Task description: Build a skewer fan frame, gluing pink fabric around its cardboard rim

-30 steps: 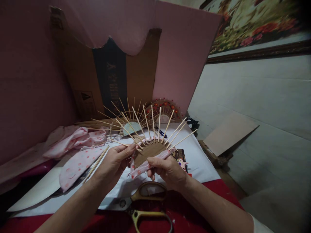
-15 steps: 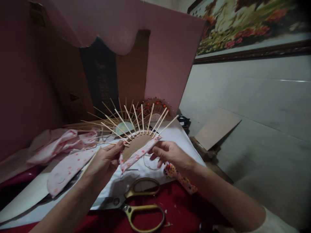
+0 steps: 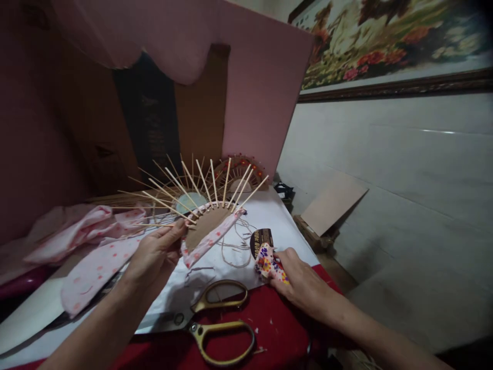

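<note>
A half-round cardboard piece [image 3: 206, 229] edged with pink dotted cloth has thin wooden sticks fanning out from its curved side. My left hand [image 3: 159, 257] pinches its left end and holds it above the white cloth. To the right, my right hand [image 3: 296, 277] is closed on a flower-print cloth item [image 3: 265, 262], beside a dark round label [image 3: 262, 240] with gold characters. Large scissors [image 3: 221, 329] with gold handles lie below, on the white and red surface. Loose twine [image 3: 236, 257] lies between the cardboard piece and the flowered item.
Pink dotted fabric [image 3: 100, 267] lies at the left. Behind stand a round stick frame [image 3: 190, 203], a red-beaded half-round piece [image 3: 246, 169] and a big pink-and-brown cardboard box [image 3: 262, 97]. A flat board [image 3: 333, 203] leans against the right wall.
My right hand has left the cloth edge of the cardboard piece, moved right and taken hold of the flowered item, which is lifted. The dark label now shows. The view has shifted slightly.
</note>
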`<state>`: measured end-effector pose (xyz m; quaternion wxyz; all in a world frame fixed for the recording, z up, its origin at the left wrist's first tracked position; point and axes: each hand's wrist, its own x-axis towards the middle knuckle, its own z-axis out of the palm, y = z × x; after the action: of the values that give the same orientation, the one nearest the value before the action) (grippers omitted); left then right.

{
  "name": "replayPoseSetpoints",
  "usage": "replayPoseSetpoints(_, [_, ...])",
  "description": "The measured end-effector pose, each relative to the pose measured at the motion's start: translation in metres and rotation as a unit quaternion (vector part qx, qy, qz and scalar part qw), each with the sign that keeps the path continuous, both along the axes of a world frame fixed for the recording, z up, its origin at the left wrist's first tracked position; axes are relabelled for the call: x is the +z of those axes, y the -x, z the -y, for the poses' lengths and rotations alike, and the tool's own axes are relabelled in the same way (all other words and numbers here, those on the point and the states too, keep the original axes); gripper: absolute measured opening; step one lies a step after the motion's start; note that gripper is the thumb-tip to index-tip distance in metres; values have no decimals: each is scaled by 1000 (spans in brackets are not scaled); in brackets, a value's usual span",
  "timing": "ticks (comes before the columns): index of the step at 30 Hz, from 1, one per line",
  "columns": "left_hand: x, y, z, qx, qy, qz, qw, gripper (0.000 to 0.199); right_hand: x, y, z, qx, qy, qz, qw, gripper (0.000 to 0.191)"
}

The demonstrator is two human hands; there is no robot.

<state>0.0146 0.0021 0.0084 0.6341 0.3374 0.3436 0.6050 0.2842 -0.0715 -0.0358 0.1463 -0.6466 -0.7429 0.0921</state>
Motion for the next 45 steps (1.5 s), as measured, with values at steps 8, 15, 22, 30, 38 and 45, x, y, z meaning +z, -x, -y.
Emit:
replayPoseSetpoints(8, [-4, -1, 3, -9, -20, -17, 1000, 17, 28, 2, 8, -90, -66, -295, 949, 24])
replayPoseSetpoints(15, [-5, -8, 10, -23, -7, -33, 999, 18, 56, 45, 32, 31, 37, -473, 880, 27])
replayPoseSetpoints(22, [-1, -14, 17, -31, -25, -68, 997, 21, 38, 68, 11, 53, 145, -526, 836, 44])
replayPoseSetpoints(30, [-4, -15, 19, -31, -17, -79, 996, 28, 31, 77, 5, 57, 202, -573, 792, 50])
replayPoseSetpoints(38, [-6, -16, 19, -57, -31, -87, 994, 22, 35, 80, 2, 41, 213, -608, 764, 45])
replayPoseSetpoints(45, [-3, -16, 21, -62, -46, -96, 992, 22, 39, 78, 2, 42, 206, -606, 767, 43])
